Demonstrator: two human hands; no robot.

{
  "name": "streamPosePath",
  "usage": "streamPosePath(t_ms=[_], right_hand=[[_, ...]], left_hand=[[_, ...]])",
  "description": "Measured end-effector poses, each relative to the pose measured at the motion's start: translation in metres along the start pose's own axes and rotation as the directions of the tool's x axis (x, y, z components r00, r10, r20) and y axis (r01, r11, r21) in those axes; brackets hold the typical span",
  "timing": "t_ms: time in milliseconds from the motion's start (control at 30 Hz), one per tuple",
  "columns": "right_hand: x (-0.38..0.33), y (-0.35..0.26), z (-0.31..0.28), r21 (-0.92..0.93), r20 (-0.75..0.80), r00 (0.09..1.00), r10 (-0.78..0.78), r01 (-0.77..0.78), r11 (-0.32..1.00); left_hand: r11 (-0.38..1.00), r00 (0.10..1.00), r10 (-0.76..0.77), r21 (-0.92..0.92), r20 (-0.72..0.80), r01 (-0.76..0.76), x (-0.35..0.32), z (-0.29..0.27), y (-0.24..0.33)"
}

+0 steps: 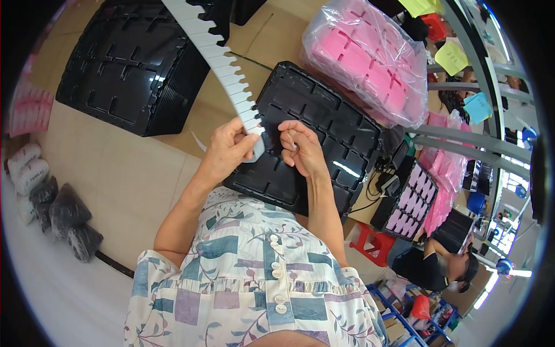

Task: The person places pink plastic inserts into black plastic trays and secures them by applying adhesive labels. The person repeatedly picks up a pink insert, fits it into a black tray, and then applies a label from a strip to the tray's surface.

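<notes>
My left hand pinches the near end of a long pale grey strip, which has a row of notched tabs along its right edge. The strip runs up and away to the far left, past the top of the view. My right hand is curled closed just right of the strip's end, apart from it. What its fingers hold, if anything, is too small to make out. Under both hands lies a black plastic tray with molded compartments, close against my body.
A tall stack of black trays stands at the far left. Pink trays wrapped in clear plastic sit beyond the black tray. A red stool and a seated co-worker are at the right. Dark bags lie on the floor at left.
</notes>
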State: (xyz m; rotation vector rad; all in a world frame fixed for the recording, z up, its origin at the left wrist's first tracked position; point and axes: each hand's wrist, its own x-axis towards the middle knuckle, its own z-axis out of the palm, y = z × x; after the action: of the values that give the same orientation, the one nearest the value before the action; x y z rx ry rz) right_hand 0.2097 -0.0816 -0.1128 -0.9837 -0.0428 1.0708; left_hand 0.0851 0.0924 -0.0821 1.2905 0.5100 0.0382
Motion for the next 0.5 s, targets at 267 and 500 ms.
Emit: streamPosePath(t_ms=[267, 500], right_hand=[[0.007, 0.02, -0.002, 0.308, 0.143, 0.989, -0.043, -0.003, 0.951], [-0.008, 0.008, 0.02, -0.265, -0.009, 0.993, -0.12, 0.113, 0.958]], left_hand=[[1.0, 0.999, 0.017, -0.017, 0.029, -0.017, 0.001, 0.009, 0.001], [0.998, 0.999, 0.037, 0.045, 0.002, -0.037, -0.003, 0.012, 0.007]])
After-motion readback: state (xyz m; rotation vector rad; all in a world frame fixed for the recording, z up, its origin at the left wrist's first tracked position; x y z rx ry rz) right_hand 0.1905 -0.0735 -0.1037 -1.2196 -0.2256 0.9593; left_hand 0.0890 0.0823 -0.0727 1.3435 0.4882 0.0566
